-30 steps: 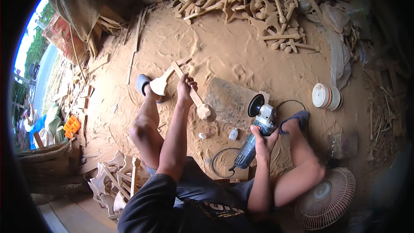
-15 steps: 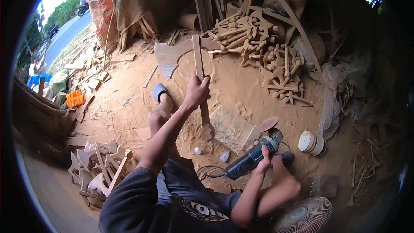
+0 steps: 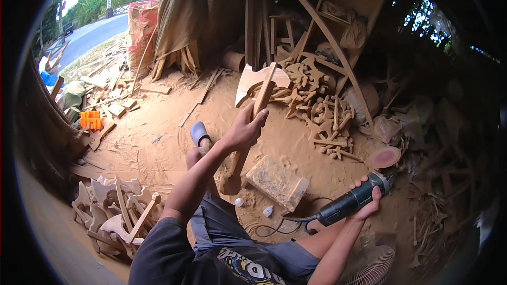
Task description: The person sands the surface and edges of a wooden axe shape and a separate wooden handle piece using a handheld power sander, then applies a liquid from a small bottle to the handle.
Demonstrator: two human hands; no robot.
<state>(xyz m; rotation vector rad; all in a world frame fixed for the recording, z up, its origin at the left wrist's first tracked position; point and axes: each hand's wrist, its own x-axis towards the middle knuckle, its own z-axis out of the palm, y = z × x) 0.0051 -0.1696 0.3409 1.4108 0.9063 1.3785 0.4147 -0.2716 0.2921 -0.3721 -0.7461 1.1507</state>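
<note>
Left hand (image 3: pixel 244 129): fingers were clamped mid-shaft on wooden piece (image 3: pixel 264 95), held above dusty floor (image 3: pixel 158 158), likely for balance. Right hand (image 3: pixel 367 210): fingers gripped power tool (image 3: pixel 348 200); disc (image 3: pixel 385 157) sat outermost, presumably clear of legs (image 3: pixel 310 240).

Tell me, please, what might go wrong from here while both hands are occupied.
The right hand alone holds the angle grinder, so it could twist if its disc catches. The left hand grips the knob-ended wooden piece unaided, so that might slip or swing if knocked. The power cord loops near the right leg and could snag.
</note>
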